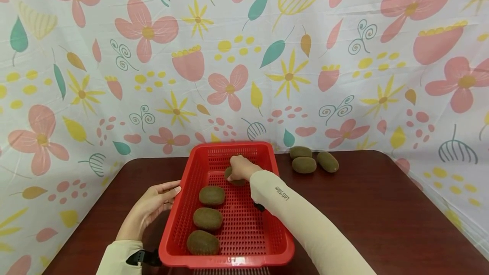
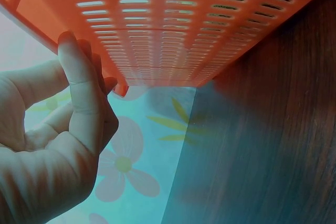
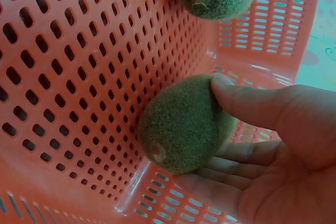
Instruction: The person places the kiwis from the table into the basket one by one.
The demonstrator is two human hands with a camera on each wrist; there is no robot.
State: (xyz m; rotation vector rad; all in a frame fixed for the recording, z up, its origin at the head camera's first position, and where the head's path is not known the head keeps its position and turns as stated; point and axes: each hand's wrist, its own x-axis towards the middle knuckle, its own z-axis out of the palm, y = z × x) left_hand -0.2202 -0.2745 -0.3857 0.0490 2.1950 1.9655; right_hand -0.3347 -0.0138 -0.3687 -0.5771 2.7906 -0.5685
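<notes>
A red perforated plastic basket stands on the dark table. Toward its far end my right hand holds a brown, fuzzy kiwi, thumb on one side and fingers on the other. The held kiwi is low in the basket, partly covered by the hand in the head view. Along the basket's left side lie three more kiwis, in a row running toward me. My left hand touches the outside of the basket's left rim with its fingertips; in the left wrist view the fingers are only slightly bent.
Three kiwis lie grouped on the table at the back, right of the basket. A flower-patterned cloth hangs behind the table. My right forearm crosses over the basket's right rim.
</notes>
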